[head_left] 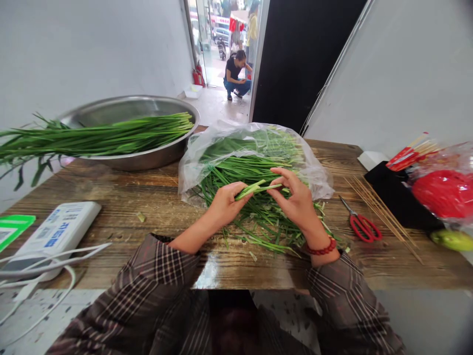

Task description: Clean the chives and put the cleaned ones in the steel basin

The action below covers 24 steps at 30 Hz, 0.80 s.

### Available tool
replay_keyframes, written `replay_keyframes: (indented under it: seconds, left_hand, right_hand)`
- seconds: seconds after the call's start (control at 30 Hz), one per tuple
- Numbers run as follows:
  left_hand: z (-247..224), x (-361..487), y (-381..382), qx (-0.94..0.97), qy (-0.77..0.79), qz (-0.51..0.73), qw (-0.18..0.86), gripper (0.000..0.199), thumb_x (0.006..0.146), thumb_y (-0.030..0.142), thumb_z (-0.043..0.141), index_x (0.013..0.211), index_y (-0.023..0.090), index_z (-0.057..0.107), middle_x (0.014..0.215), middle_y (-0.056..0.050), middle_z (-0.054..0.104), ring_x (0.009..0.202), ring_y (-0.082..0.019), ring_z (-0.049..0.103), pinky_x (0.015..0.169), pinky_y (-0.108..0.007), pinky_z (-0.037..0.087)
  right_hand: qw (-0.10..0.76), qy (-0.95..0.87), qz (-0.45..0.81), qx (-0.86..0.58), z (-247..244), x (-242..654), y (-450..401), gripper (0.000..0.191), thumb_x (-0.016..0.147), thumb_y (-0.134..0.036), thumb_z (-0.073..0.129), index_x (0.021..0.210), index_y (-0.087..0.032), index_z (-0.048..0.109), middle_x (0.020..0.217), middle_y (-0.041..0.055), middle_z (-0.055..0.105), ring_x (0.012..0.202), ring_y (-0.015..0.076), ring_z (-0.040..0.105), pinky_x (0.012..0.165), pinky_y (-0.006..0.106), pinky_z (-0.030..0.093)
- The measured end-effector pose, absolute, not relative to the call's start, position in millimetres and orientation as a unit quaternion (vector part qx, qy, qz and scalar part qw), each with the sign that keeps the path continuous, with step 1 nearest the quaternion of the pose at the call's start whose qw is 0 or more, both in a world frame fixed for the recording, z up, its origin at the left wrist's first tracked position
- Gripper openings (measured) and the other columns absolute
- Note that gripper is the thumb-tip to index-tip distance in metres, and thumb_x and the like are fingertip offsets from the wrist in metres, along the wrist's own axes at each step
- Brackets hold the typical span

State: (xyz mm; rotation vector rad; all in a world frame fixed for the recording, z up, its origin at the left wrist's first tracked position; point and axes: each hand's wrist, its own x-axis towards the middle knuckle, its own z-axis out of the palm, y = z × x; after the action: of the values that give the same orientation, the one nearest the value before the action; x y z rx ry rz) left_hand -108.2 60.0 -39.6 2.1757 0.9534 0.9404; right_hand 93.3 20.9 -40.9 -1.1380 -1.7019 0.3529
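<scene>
My left hand (229, 203) grips a few pale green stalks (255, 188) above the middle of the table (120, 202), while my right hand (297, 199) pinches the end of one between thumb and fingers. Below, loose greens (271, 236) lie toward the near edge, before a clear plastic bag (318, 178). A steel basin (158, 159) stands by the far left corner; red-handled scissors (364, 228) lie nearer the right edge.

Pale walls (111, 49), brown wooden table (121, 197)
</scene>
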Motion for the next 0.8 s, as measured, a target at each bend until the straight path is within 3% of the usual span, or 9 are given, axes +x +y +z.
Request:
replay_keyframes:
  seconds: [0.17,0.3,0.43,0.67,0.8]
  left_hand:
    - [-42,-110,63,0.817,0.363,0.359,0.268,0.029,0.09,0.033,0.05,0.068,0.016,0.057,0.068,0.0,0.058,0.067,-0.012,0.052,0.067,-0.023,0.041]
    - [-44,-111,63,0.813,0.355,0.368,0.278,0.021,0.089,0.03,0.053,0.079,0.015,0.065,0.075,-0.001,0.065,0.07,-0.013,0.056,0.07,-0.023,0.044]
    - [-47,-110,62,0.81,0.347,0.372,0.291,0.02,0.089,0.03,0.055,0.089,0.015,0.068,0.082,-0.001,0.069,0.075,-0.013,0.06,0.072,-0.023,0.044]
    - [-56,-109,60,0.841,0.332,0.335,0.264,0.016,0.088,0.028,0.055,0.09,0.018,0.067,0.084,-0.002,0.069,0.076,-0.015,0.062,0.071,-0.024,0.044]
    - [-55,-110,58,0.85,0.336,0.327,0.24,0.014,0.087,0.025,0.055,0.092,0.019,0.066,0.086,-0.003,0.07,0.078,-0.016,0.062,0.072,-0.025,0.045]
  right_hand:
    - [0.553,-0.653,0.03,-0.517,-37,104,23,0.022,0.089,-0.022,0.055,0.108,-0.025,0.065,0.088,0.0024,0.067,0.08,0.0167,0.062,0.077,0.033,0.051]
    - [0.594,-0.614,0.042,-0.518,-31,113,21,0.016,0.092,-0.027,0.054,0.093,-0.023,0.07,0.089,0.0033,0.07,0.083,0.0181,0.063,0.075,0.034,0.049]
    - [0.539,-0.699,0.077,-0.465,-29,105,19,0.019,0.093,-0.028,0.054,0.082,-0.023,0.069,0.08,0.0024,0.069,0.081,0.0178,0.063,0.078,0.035,0.048]
    - [0.393,-0.796,0.034,-0.458,-42,86,21,0.008,0.09,-0.026,0.058,0.087,-0.023,0.065,0.088,0.0045,0.068,0.086,0.0201,0.058,0.08,0.037,0.043]
    - [0.42,-0.78,0.076,-0.458,-46,78,20,0.01,0.089,-0.019,0.051,0.082,-0.022,0.058,0.082,0.0036,0.061,0.081,0.0184,0.055,0.076,0.034,0.042]
